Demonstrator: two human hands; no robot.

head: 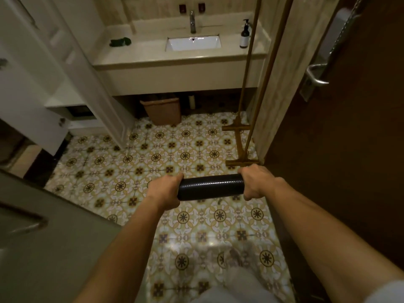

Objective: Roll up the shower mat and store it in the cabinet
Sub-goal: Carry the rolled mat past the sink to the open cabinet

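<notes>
A: What is nearest?

B: Two bare forearms reach forward over the patterned tile floor [135,154]. A pale trouser leg shows at the near edge, blurred.

A: And the hands?

B: The left hand [165,191] wraps around the left end of the rolled shower mat [211,186], fingers curled tight on it. The right hand [256,182] clasps the right end the same way. The mat is a tight black cylinder, lying level between the two hands and held above the floor.

A: Beyond that?

B: To the right, two wooden poles [251,88] lean up along the wall, their bases on the tiles. A dark door [349,138] with a metal handle [316,75] fills the right side. On the left stands a white cabinet [65,97] with its door swung open.

A: Farthest?

B: A brown bin [162,111] sits under the vanity counter [153,55]. On top are a white sink [193,43], a tap [192,21], a pump bottle [245,35] on the right and something dark green [120,42] on the left.
</notes>
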